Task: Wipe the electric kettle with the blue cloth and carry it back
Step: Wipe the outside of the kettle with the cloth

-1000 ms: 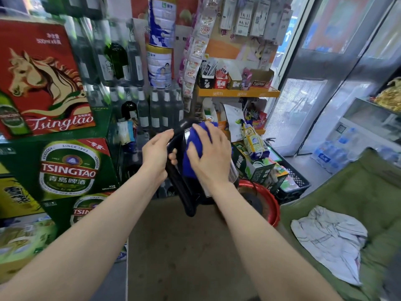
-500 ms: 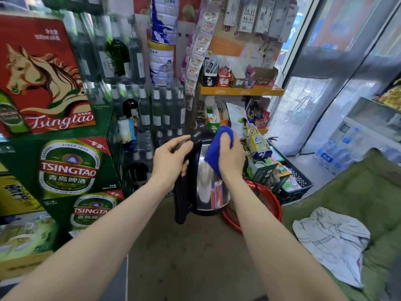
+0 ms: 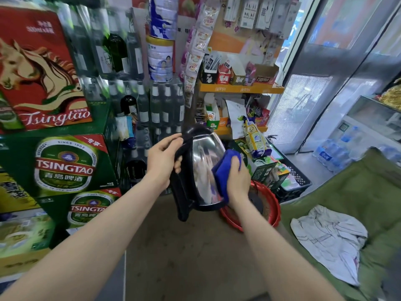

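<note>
The electric kettle point(image 3: 202, 161), shiny steel with a black lid and black handle, hangs in the air in front of me, tilted a little. My left hand point(image 3: 162, 161) grips its black handle near the top. My right hand point(image 3: 237, 181) presses the folded blue cloth point(image 3: 223, 170) against the lower right side of the steel body. The far side of the kettle is hidden.
Stacked green and red beer cartons point(image 3: 65, 161) fill the left. Bottles point(image 3: 156, 105) and snack shelves point(image 3: 240, 89) stand behind the kettle. A red basin point(image 3: 272, 209) and a black crate point(image 3: 297, 181) sit below right. A green cushion point(image 3: 347, 196) bearing a white cloth point(image 3: 329, 237) lies at right.
My right hand has slid the blue cloth from the kettle's top down its right side to the lower body. The kettle has turned so more of its steel face shows.
</note>
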Demonstrator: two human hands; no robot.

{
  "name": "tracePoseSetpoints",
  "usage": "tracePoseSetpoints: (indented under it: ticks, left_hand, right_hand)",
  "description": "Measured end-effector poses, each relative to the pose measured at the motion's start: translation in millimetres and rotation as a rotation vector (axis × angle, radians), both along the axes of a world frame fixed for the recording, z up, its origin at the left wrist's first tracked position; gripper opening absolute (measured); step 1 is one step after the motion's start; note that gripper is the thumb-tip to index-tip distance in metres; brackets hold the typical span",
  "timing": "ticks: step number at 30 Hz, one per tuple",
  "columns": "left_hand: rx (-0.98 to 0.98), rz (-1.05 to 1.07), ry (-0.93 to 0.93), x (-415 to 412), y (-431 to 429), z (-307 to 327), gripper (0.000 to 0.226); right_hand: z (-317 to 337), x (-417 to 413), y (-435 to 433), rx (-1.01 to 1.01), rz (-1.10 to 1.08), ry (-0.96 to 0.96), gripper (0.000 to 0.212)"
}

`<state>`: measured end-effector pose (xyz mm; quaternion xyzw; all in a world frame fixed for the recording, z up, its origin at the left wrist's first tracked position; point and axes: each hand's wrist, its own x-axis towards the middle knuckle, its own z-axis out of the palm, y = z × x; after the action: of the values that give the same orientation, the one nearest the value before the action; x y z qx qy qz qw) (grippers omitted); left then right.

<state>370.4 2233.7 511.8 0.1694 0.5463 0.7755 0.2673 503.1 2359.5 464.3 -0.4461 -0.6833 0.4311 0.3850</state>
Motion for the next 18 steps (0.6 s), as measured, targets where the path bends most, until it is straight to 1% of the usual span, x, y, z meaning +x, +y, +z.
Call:
tracePoseSetpoints:
  ticks: [1,2,3,5,7,8,9,10,12,14,15,16,18]
  left_hand:
    - [-0.021,-0.034,0.050,3,0,0,0.023]
    - [-0.040,-0.062,0.091,6,2,1,0.023]
    - [-0.055,-0.071,0.116,9,4,2,0.023]
    - [-0.069,-0.036,0.124,13,8,4,0.025]
    - [-0.070,0.001,0.138,13,12,5,0.026]
    - [-0.078,0.010,0.158,13,12,3,0.026]
    - [-0.084,0.015,0.177,13,12,2,0.026]
    - [-0.089,0.021,0.189,14,10,-1,0.026]
    - [-0.099,0.052,0.170,15,7,-11,0.026]
    - [-0.112,0.106,0.121,17,7,-21,0.027]
    - [-0.119,0.128,0.099,18,8,-25,0.028]
    - [-0.122,0.147,0.075,19,9,-28,0.029]
    - [-0.113,0.175,0.026,20,13,-31,0.031]
  right_hand:
    - [14,-5,8,-0.093,-0.025,0.023,0.043]
    - [29,-12,10,-0.101,-0.031,0.035,0.037]
    - [40,-18,8,-0.044,-0.017,0.050,0.032]
    - [46,-29,-8,0.205,0.028,0.051,0.026]
    - [27,-33,-27,0.481,0.058,-0.010,0.043]
    - [12,-31,-33,0.529,0.053,-0.039,0.050]
    - [-2,-28,-38,0.511,0.056,-0.047,0.055]
    - [-16,-23,-41,0.442,0.065,-0.027,0.058]
    - [-43,-12,-47,0.197,0.027,0.060,0.057]
    - [-62,-8,-52,-0.067,-0.054,0.091,0.051]
    - [-65,-8,-56,-0.098,-0.065,0.059,0.050]
    - [-66,-9,-60,-0.054,-0.049,0.010,0.051]
    - [-65,-13,-68,0.135,0.025,-0.077,0.055]
